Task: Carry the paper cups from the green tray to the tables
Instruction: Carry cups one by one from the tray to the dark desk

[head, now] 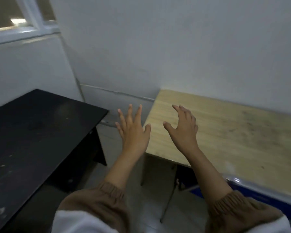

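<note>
Brown sleeves (pixel 97 202); empty splayed hands, left hand (pixel 134 133) beside, right hand (pixel 183 130) over wooden table (pixel 233 132) running along the wall (pixel 175 47).

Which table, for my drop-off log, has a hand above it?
The light wooden table on the right: the right hand is over its near corner. The black table has none; the left hand is mostly over the gap between them.

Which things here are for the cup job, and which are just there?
For the job: left hand and right hand, both open and empty; black table; wooden table. Nothing to carry shows here.
Just there: window; white wall; blue thing beside the wooden table.
</note>
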